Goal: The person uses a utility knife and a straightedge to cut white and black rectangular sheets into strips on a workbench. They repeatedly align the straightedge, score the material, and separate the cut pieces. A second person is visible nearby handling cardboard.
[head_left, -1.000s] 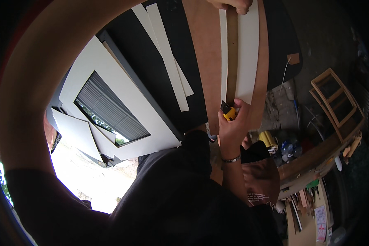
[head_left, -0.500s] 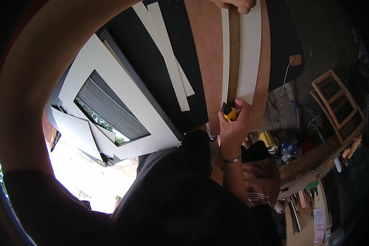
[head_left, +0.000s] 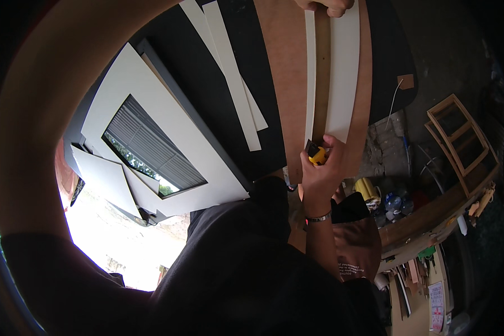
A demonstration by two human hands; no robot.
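Right hand (head_left: 319,176) closed around yellow knife (head_left: 317,155) at near end of white strip (head_left: 341,67) on brown board (head_left: 283,73). Left hand (head_left: 326,5) at twelve o'clock, pressing strip; grip unclear. Yellow package (head_left: 367,188) at four o'clock.

1. Left hand (head_left: 326,5) at far end of the long wooden straightedge (head_left: 321,73): cut off by top edge, only fingers show.
2. Yellow-black utility knife (head_left: 317,154): mostly hidden inside right hand (head_left: 319,173), blade unseen.
3. Small clutter on right wooden shelf (head_left: 431,224): too small to tell.
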